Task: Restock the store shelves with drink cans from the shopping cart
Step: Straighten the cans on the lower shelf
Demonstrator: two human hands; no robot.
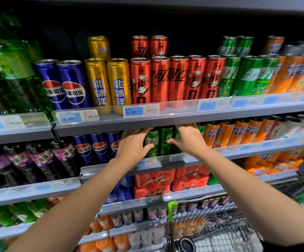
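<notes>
Both my hands reach into the second shelf (165, 161) among green drink cans. My left hand (132, 145) holds the leftmost green can (152, 140), fingers over its top and thumb across its front. My right hand (190, 139) wraps another green can (177, 138), which it mostly hides. A third green can (166, 140) stands free between them. Blue cola cans (100, 147) stand to the left and orange soda cans (238, 132) to the right. The wire shopping cart (211, 211) is at the lower right; I cannot make out its contents.
The top shelf (174, 117) overhangs my fingers and carries blue, yellow, red, green and orange cans. Purple drink bottles (38, 159) fill the left bay. Red multipacks (171, 180) sit on the shelf below. A black round object (185, 244) lies in the cart.
</notes>
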